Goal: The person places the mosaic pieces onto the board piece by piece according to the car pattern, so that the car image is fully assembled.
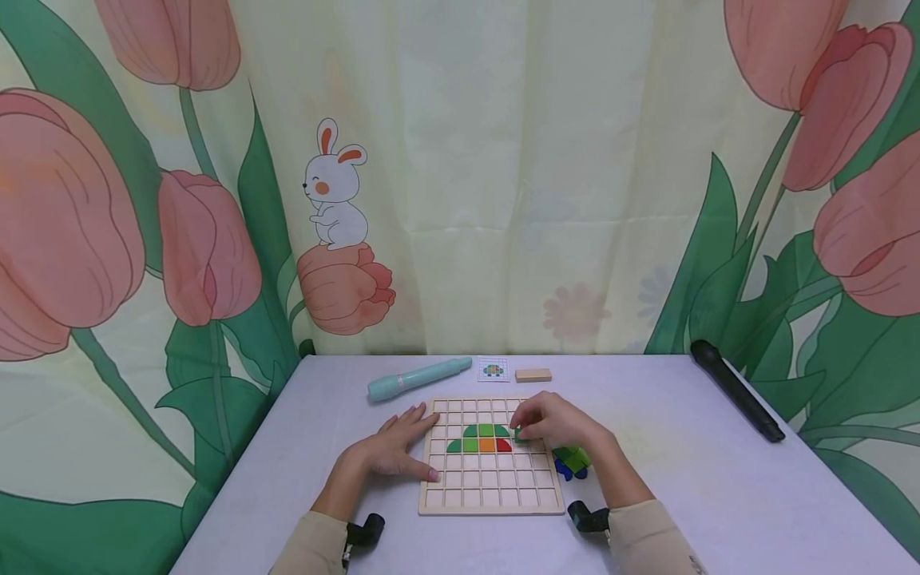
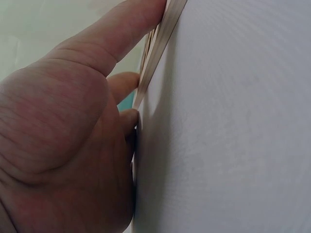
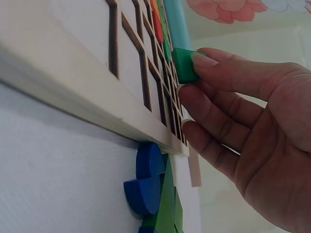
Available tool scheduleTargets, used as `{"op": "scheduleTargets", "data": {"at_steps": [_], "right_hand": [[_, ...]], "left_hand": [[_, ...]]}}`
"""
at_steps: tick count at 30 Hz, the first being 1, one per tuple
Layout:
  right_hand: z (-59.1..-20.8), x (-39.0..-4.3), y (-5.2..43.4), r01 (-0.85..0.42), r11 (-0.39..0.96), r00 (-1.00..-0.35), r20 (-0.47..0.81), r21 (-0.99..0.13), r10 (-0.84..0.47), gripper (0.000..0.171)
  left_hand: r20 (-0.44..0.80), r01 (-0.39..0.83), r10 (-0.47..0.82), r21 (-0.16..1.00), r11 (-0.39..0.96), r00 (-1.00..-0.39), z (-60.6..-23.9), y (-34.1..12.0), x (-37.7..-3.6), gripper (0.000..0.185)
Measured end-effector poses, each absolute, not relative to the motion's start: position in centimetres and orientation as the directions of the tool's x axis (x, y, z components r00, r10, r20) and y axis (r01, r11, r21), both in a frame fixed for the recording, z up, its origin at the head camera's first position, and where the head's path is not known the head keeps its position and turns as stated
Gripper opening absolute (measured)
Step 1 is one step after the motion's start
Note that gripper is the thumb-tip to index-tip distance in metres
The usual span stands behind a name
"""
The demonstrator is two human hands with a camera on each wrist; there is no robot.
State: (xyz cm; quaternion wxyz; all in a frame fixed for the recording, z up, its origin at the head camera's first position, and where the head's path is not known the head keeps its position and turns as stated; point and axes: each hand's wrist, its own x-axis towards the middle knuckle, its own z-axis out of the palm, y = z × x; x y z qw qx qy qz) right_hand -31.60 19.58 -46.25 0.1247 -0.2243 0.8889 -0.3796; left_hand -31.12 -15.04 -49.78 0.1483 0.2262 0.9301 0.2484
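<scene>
Right hand [image 3: 252, 121] pinches a small green block [image 3: 183, 65] between thumb and forefinger, holding it just above the wooden grid board [image 1: 491, 489], near the right end of the coloured row already seated there. In the head view that row reads as green pieces over a green, orange and red line [image 1: 480, 439], roughly mid-board; the held block [image 1: 519, 435] sits beside the red piece. Left hand [image 1: 394, 449] lies flat, fingers straight and spread, pressing on the table and against the board's left edge; the left wrist view shows fingertips [image 2: 127, 82] touching that edge. Judged step: placing one piece into a cell, not yet seated, since the block appears clear of the lattice in the right wrist view. Next move would call for squaring the block to its cell, lowering it straight and releasing only once it is flush, with the left hand bracing against sliding. Spare blue and green pieces [image 1: 571, 461] lie on the table just right of the board. Further back: a small pattern card [image 1: 493, 370], a wooden block [image 1: 533, 374], a teal pen-like cylinder [image 1: 419, 378], a black cylinder [image 1: 736, 390] at far right.
</scene>
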Motion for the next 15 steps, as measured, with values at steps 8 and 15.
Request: {"op": "scheduleTargets", "data": {"at_steps": [8, 15], "right_hand": [[-46.79, -31.56, 18.89, -0.307, 0.631, -0.862, -0.073, -0.713, -0.502, 0.012], [-46.97, -31.67, 18.59, -0.28, 0.645, -0.87, -0.096, -0.711, -0.483, 0.013]], "left_hand": [[-0.166, 0.346, 0.495, 0.53, 0.774, -0.853, -49.72, -15.05, -31.01, 0.112], [-0.168, 0.343, 0.495, 0.535, 0.772, -0.853, -49.35, -14.97, -30.85, 0.112]]}}
